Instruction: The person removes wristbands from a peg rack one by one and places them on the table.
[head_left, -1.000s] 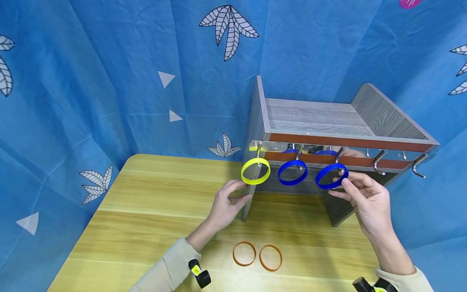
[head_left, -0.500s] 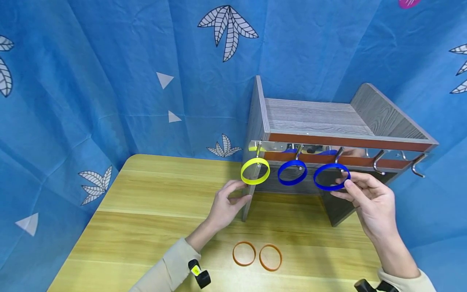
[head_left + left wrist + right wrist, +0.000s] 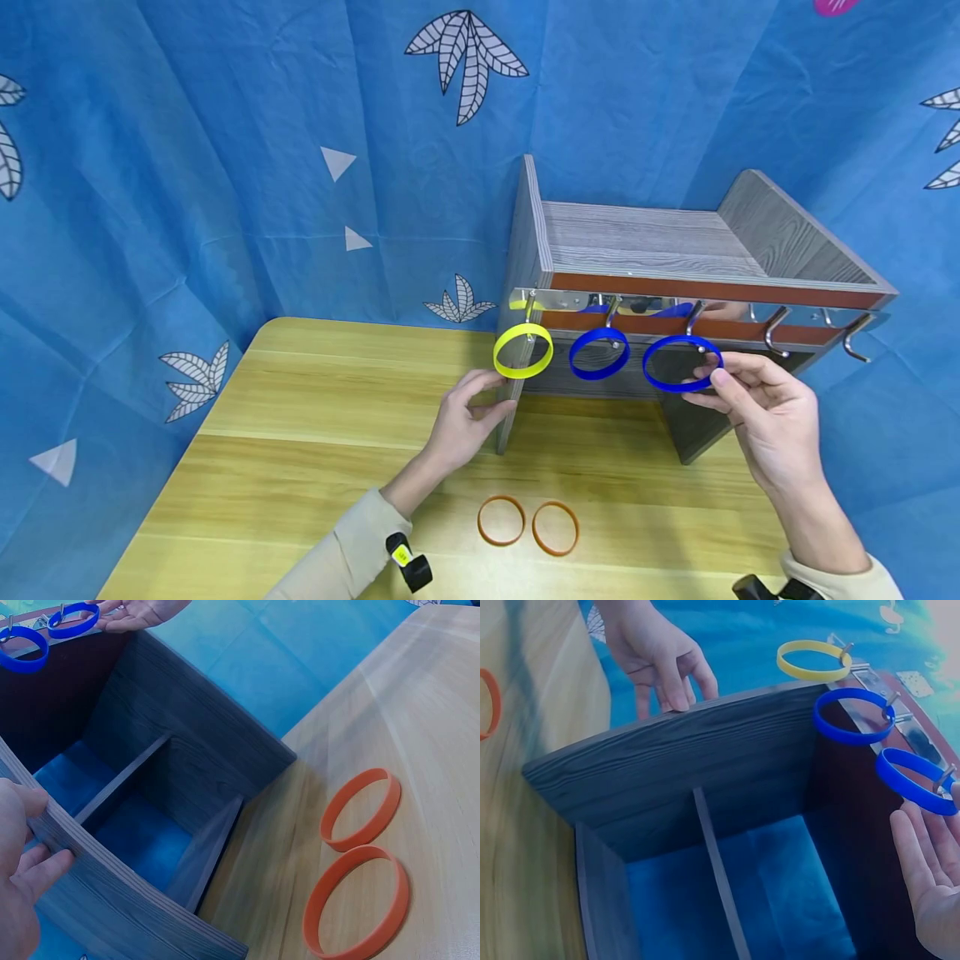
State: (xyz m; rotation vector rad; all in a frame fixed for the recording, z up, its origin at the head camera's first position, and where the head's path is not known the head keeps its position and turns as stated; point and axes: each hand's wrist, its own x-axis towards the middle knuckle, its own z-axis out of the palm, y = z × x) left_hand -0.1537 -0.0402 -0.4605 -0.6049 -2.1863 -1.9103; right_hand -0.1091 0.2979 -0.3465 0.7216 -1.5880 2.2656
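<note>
My right hand (image 3: 772, 417) pinches the right side of a blue silicone wristband (image 3: 675, 387) between thumb and fingers. This band hangs around the third hook of a metal rail on a grey wood-grain shelf unit (image 3: 645, 237). Another blue wristband (image 3: 597, 374) hangs from the second hook, and a yellow wristband (image 3: 522, 373) from the first. With thumb and fingers on opposite faces, my left hand (image 3: 465, 425) grips the front edge of the unit's left side panel (image 3: 139, 877), below the yellow band. Two orange wristbands (image 3: 401, 892) lie side by side on the table.
Two bare hooks (image 3: 775, 333) stick out at the right end of the rail. The unit stands at the back right of the wooden table (image 3: 300, 467). A blue patterned curtain (image 3: 262, 167) hangs behind and at both sides. A divider (image 3: 720, 877) shows inside the unit.
My right hand has shifted slightly right and down, drawing the blue band's right side along, so the band looks wider and flatter. The left hand has stayed in place.
</note>
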